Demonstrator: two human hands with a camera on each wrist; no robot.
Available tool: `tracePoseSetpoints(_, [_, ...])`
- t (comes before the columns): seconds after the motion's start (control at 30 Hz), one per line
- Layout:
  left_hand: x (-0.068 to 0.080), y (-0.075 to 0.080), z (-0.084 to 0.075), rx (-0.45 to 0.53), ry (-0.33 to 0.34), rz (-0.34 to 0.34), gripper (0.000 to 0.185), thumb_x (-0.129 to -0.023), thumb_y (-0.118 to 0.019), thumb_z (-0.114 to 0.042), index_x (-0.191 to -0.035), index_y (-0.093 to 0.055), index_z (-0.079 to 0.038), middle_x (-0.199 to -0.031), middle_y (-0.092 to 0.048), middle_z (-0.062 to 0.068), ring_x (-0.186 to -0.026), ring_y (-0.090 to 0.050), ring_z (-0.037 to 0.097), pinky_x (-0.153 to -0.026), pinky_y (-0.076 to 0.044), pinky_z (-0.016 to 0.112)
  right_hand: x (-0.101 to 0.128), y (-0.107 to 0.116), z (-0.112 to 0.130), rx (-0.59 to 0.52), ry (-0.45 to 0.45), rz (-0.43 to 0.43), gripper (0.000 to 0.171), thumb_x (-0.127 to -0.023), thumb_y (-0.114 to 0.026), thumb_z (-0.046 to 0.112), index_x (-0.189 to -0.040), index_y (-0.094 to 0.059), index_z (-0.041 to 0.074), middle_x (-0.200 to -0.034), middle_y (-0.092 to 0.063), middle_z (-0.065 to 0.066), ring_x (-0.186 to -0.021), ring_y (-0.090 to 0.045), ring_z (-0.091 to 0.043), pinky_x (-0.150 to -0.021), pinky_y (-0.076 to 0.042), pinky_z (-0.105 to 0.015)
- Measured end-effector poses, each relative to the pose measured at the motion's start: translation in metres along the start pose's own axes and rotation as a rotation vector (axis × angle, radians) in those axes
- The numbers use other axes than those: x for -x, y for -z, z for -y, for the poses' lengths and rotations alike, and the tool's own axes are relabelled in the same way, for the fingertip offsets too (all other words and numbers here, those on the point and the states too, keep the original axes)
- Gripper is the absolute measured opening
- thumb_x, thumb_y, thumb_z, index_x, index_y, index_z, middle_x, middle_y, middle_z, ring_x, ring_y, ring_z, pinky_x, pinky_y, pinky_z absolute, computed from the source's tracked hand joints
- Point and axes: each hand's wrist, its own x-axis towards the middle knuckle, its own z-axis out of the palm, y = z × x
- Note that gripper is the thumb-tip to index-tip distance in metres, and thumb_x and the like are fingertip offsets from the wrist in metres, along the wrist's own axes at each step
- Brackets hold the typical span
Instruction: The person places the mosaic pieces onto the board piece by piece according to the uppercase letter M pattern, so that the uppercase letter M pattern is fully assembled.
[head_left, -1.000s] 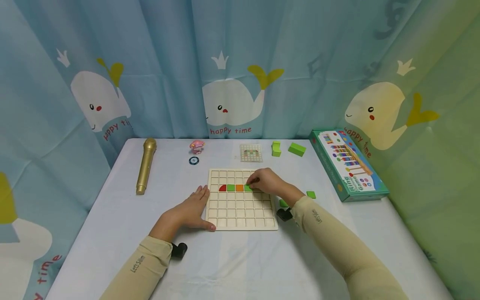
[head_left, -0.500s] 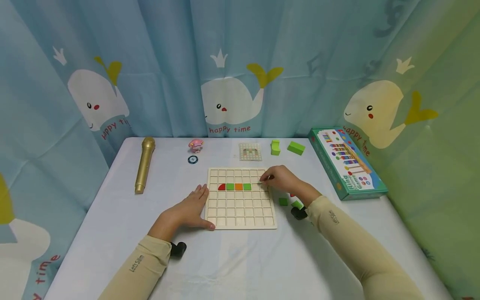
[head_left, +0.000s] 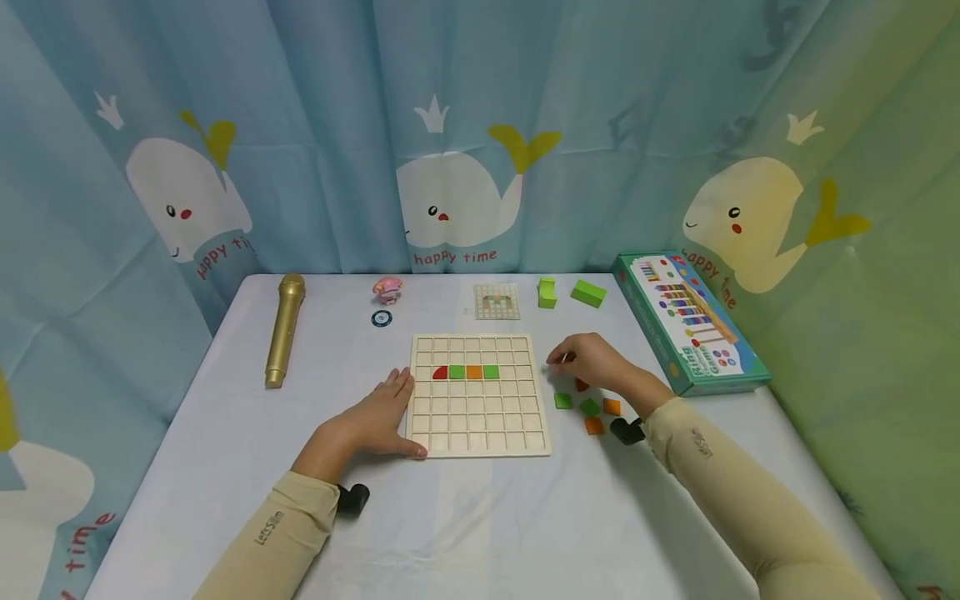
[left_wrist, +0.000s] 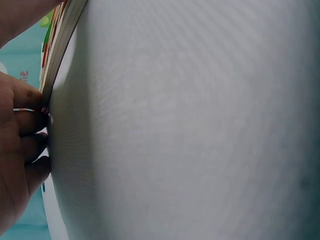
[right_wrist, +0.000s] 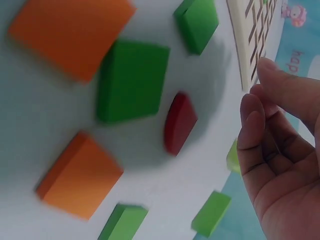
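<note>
A pale wooden grid board (head_left: pixel 480 429) lies mid-table. One row holds a red quarter-round tile (head_left: pixel 441 373), a green tile (head_left: pixel 457 372), an orange tile (head_left: pixel 474 372) and a second green tile (head_left: pixel 491 372). Along the board's left edge rests my left hand (head_left: pixel 372 421), fingers extended and thumb at the near corner. My right hand (head_left: pixel 592 362) hovers off the board's right side, fingers loosely bent; nothing shows between thumb and fingertips in the right wrist view. Below it lie a loose red tile (right_wrist: pixel 181 123), green tiles (right_wrist: pixel 134 80) and orange tiles (right_wrist: pixel 82 176).
Behind the board are a pattern card (head_left: pixel 497 302), two green blocks (head_left: pixel 588 293), a pink figurine (head_left: pixel 387 290) and a round dark disc (head_left: pixel 382 318). A gold microphone (head_left: pixel 285 333) lies left; a green game box (head_left: pixel 693 325) lies at the right. Curtains (head_left: pixel 450 83) hang behind.
My right hand has moved from over the second green tile in the row to the right, off the board, uncovering more loose tiles. The left hand stays at the board's edge.
</note>
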Motion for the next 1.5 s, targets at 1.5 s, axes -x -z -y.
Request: tracePoseSetpoints(1.5, [0.002,0.002,-0.001,0.025,-0.020,-0.015,0.128,-0.073,-0.084,-0.058,-0.156,-0.015,0.011,-0.165,-0.009,0.026,-0.153,-0.005,0.039,-0.122,-0.016,0.050,0.029,0.000,-0.040,-0.017,0.015,-0.024,0.011,-0.088,-0.076,0.003,-0.098,-0.074,0.008,-0.094,-0.068,-0.004,-0.082,-0.057,-0.020,-0.073,-0.050,-0.035])
